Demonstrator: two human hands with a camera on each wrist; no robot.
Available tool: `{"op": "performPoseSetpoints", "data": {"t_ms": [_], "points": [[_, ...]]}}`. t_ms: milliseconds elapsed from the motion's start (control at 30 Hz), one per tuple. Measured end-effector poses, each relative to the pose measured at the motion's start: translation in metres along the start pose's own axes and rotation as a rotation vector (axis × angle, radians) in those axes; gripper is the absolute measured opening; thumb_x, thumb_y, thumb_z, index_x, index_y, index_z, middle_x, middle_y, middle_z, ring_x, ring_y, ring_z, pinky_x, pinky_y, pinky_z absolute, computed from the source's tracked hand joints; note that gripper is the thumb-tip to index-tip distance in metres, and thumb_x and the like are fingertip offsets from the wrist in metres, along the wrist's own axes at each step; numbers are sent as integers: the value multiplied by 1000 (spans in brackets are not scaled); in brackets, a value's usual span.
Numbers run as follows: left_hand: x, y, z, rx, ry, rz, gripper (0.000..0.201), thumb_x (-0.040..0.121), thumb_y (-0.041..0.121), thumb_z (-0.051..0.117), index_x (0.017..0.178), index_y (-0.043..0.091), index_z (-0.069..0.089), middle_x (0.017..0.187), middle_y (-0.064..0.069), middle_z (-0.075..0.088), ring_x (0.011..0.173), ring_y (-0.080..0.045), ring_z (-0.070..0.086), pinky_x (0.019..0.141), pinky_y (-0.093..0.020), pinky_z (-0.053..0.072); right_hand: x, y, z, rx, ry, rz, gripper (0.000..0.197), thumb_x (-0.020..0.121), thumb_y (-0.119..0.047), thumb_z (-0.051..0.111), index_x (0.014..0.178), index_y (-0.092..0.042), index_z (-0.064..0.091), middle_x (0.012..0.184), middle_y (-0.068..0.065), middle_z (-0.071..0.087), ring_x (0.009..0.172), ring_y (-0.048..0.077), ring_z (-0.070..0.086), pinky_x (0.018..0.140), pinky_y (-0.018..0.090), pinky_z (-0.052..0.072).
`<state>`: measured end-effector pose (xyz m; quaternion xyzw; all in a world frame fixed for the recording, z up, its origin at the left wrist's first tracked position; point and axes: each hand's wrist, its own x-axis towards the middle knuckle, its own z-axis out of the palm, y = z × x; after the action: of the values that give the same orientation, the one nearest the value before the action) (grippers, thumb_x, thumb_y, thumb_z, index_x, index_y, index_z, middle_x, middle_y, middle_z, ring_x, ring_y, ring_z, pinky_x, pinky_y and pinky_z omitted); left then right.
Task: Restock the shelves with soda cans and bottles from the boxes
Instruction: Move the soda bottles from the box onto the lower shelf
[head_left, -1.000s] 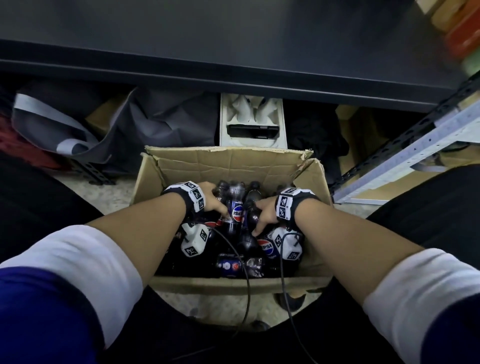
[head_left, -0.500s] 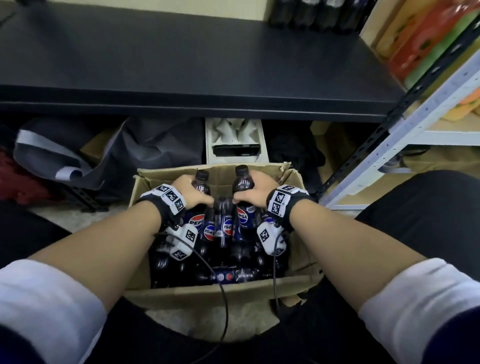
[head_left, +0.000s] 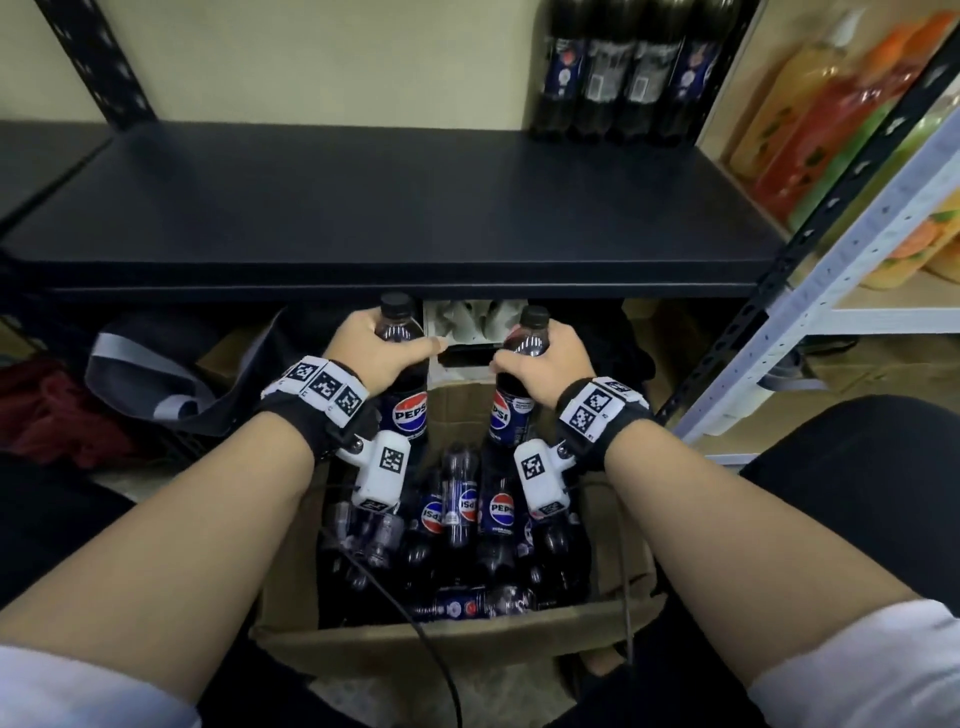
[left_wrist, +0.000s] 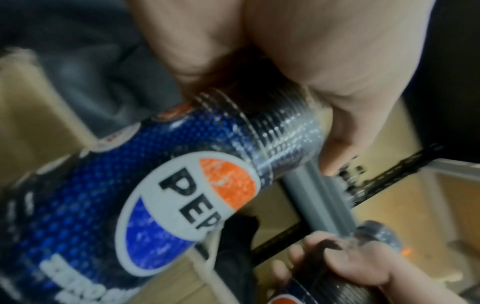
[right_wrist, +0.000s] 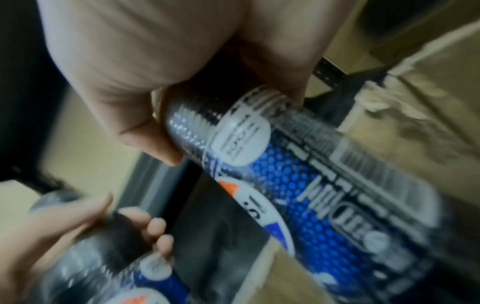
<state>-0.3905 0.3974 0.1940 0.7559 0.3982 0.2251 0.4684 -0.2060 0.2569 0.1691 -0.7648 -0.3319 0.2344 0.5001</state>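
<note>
My left hand (head_left: 384, 353) grips a dark Pepsi bottle (head_left: 408, 410) round its upper body, held upright above the cardboard box (head_left: 467, 639). My right hand (head_left: 540, 364) grips a second Pepsi bottle (head_left: 511, 415) the same way, a little to the right. Both bottles hang just below the front edge of the black shelf (head_left: 389, 208). The left wrist view shows the left bottle's label (left_wrist: 182, 205) under my palm; the right wrist view shows the right bottle (right_wrist: 298, 174). Several more Pepsi bottles (head_left: 467, 519) lie in the box.
A few large dark bottles (head_left: 623, 67) stand at the shelf's back right. A white perforated upright (head_left: 831, 296) and a rack of orange drinks (head_left: 841, 114) are at the right. A grey bag (head_left: 171, 379) and a white tray (head_left: 472, 322) lie under the shelf.
Both hands took a bottle each from the box and lifted them up toward the shelf edge. The head view has tilted upward, showing more of the shelf.
</note>
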Motion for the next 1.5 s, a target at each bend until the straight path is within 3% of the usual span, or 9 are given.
{"op": "performPoseSetpoints", "data": {"t_ms": [100,200,333,533,667,967,1100,1400,1500], "points": [[3,28,-15,-57,56,81,35,67,39,86,85,13,73,80,-1,75,80,-20,73,84,-45,61,6,-29,-15,81,24,-91,32,54,-28,81,80,-13,69,80,5,74,78,25,72,81,49,60],[5,60,-32,-130,143,170,35,65,37,85,84,9,72,79,-3,75,78,-20,73,79,-40,61,8,-65,-29,163,32,-202,24,60,-11,79,82,-7,69,85,16,73,80,32,72,80,48,61],[6,108,-54,-185,259,294,21,76,22,85,84,8,72,78,-3,74,73,-16,71,72,-32,58,10,-119,-48,217,36,-356,23,64,1,79,83,-4,67,82,14,73,73,20,71,71,36,59],[17,170,-80,-287,362,372,26,61,36,85,77,21,69,76,2,73,75,-21,72,77,-45,62,26,-189,-72,178,83,-573,25,58,-16,80,78,-9,67,79,8,72,75,27,69,72,40,59],[32,198,-84,-268,362,430,26,61,36,84,76,24,68,76,3,73,77,-21,73,82,-49,61,46,-217,-86,168,88,-635,26,62,-12,80,83,-6,66,83,7,73,79,24,71,77,41,61],[95,189,-65,-203,410,392,24,68,36,85,78,21,69,77,7,73,76,-15,72,81,-46,61,116,-214,-93,170,192,-585,24,66,-12,80,84,-5,65,83,12,71,81,31,70,78,51,60],[114,188,-51,-225,419,346,35,67,40,87,85,16,70,79,4,74,75,-14,72,79,-44,62,135,-204,-90,167,196,-559,22,66,-14,80,82,-7,66,83,10,72,81,30,70,78,51,59],[135,193,-25,-189,438,361,31,72,44,86,81,22,66,74,10,70,72,-7,69,73,-31,57,162,-190,-88,157,131,-532,25,71,-20,82,87,-10,65,82,5,71,79,24,69,80,45,60],[135,190,-27,-200,402,367,37,75,48,83,90,20,65,77,11,69,73,-4,67,72,-27,54,160,-191,-85,156,47,-563,28,79,-21,83,91,-9,61,78,-3,66,73,14,65,74,32,55]]}}
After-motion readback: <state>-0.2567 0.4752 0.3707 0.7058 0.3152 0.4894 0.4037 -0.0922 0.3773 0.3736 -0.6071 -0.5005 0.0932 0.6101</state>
